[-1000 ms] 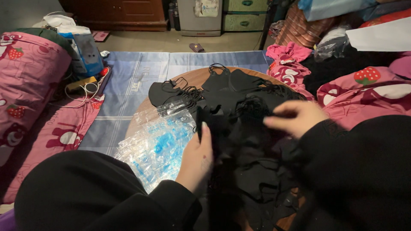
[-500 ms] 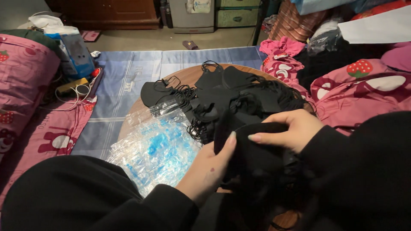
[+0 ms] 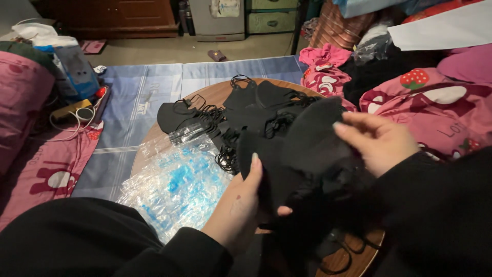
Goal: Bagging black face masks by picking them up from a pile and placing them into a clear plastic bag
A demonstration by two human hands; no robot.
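Observation:
Both my hands hold a bunch of black face masks (image 3: 302, 154) above a round wooden table (image 3: 215, 93). My left hand (image 3: 241, 205) grips the bunch from its left side, fingers up against the fabric and thumb underneath. My right hand (image 3: 376, 138) pinches the top right edge. More black masks with ear loops (image 3: 241, 110) lie spread on the table beyond. A stack of clear plastic bags with blue print (image 3: 179, 187) lies on the table left of my left hand.
A blue checked mat (image 3: 138, 97) covers the floor beyond the table. Pink patterned bedding (image 3: 441, 102) lies at right and a pink cushion (image 3: 20, 102) at left. A blue-and-white bag (image 3: 74, 69) and a cable sit at far left. Cabinets stand at the back.
The bunch of black masks has been lifted higher and turned between my hands. My right hand moved up and right to its top edge; my left hand shifted up along its left side.

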